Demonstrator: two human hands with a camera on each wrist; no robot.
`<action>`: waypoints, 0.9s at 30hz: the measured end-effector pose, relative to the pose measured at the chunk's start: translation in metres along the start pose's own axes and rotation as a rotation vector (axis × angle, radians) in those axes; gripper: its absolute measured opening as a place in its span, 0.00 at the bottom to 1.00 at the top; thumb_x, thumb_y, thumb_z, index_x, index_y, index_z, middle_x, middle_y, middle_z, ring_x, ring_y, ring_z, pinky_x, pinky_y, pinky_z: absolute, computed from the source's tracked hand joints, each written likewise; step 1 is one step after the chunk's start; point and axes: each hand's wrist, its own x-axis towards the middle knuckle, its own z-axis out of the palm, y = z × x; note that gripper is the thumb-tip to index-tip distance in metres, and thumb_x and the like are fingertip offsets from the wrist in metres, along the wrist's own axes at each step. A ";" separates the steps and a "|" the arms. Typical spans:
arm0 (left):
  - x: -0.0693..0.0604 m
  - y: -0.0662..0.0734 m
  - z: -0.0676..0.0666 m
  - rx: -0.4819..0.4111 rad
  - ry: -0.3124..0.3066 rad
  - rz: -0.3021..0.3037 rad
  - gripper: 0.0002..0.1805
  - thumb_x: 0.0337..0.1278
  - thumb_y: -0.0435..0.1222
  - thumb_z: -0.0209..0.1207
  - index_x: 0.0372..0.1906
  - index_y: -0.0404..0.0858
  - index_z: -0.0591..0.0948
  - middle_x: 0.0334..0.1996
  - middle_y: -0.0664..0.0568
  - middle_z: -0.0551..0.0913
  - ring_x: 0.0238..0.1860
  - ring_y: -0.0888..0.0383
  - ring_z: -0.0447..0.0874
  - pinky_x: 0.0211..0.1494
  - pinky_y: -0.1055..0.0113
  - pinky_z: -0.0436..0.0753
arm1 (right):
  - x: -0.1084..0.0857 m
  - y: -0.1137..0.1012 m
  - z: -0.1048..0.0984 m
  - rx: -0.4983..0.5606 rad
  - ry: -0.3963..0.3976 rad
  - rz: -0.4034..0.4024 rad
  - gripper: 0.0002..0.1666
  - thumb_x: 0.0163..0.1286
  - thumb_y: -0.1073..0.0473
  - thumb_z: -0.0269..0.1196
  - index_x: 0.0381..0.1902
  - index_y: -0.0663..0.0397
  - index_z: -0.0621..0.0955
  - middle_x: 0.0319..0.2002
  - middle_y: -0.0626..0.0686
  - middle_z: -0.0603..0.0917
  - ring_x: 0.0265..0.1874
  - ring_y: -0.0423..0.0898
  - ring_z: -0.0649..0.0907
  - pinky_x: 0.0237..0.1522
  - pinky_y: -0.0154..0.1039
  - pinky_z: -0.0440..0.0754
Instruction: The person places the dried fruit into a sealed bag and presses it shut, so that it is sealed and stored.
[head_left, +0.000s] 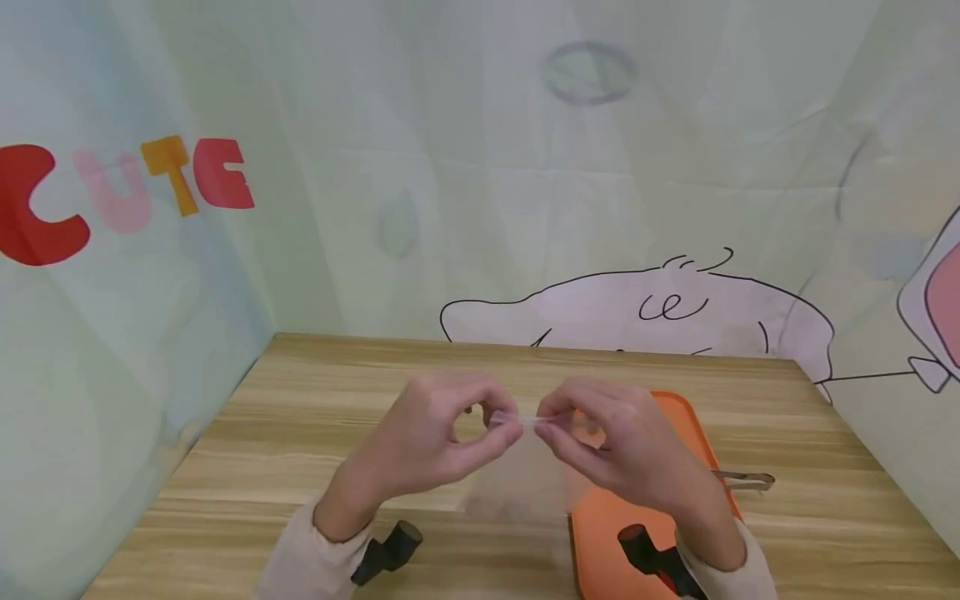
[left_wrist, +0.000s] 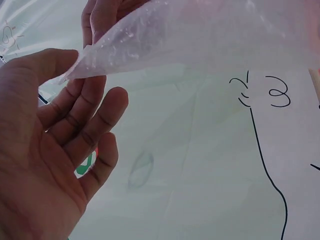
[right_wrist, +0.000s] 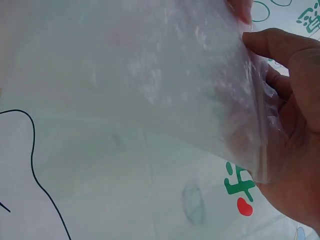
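Observation:
A clear plastic zip bag [head_left: 521, 475] hangs between both hands above the table, its top edge uppermost. My left hand [head_left: 438, 433] pinches that edge between thumb and index finger; the left wrist view shows the bag's corner [left_wrist: 90, 62] in the pinch, the other fingers loosely spread. Close beside it, my right hand [head_left: 622, 437] pinches the same edge. From the right wrist, the zip strip [right_wrist: 261, 125] runs along the bag's edge by the palm, and thin film covers part of the fingers. The bag looks flat; whether its mouth is parted I cannot tell.
An orange tray [head_left: 618, 542] lies under and behind the right hand on the wood-grain table [head_left: 300, 417]. A metal handle like that of tongs [head_left: 750, 480] juts over the tray's right rim. Printed cloth walls [head_left: 337, 208] enclose the table's back and sides.

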 end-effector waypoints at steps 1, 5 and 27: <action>0.000 0.000 0.000 -0.014 0.001 -0.010 0.06 0.61 0.30 0.63 0.32 0.43 0.79 0.25 0.60 0.80 0.28 0.69 0.76 0.33 0.77 0.76 | 0.000 0.000 0.000 0.005 0.001 0.001 0.10 0.77 0.54 0.57 0.35 0.49 0.80 0.28 0.40 0.81 0.25 0.32 0.79 0.26 0.24 0.75; -0.002 -0.001 0.000 -0.037 -0.006 -0.023 0.07 0.61 0.28 0.62 0.32 0.42 0.78 0.26 0.60 0.80 0.28 0.68 0.77 0.33 0.77 0.76 | -0.001 0.000 0.000 0.017 -0.015 0.025 0.11 0.77 0.53 0.56 0.35 0.48 0.80 0.28 0.39 0.81 0.25 0.32 0.79 0.26 0.24 0.75; 0.000 -0.002 0.001 0.022 0.023 0.041 0.06 0.63 0.30 0.61 0.31 0.42 0.78 0.24 0.59 0.78 0.26 0.67 0.75 0.31 0.79 0.75 | 0.001 0.003 0.013 0.052 -0.007 -0.045 0.11 0.78 0.56 0.52 0.33 0.51 0.75 0.26 0.42 0.74 0.22 0.33 0.72 0.23 0.23 0.71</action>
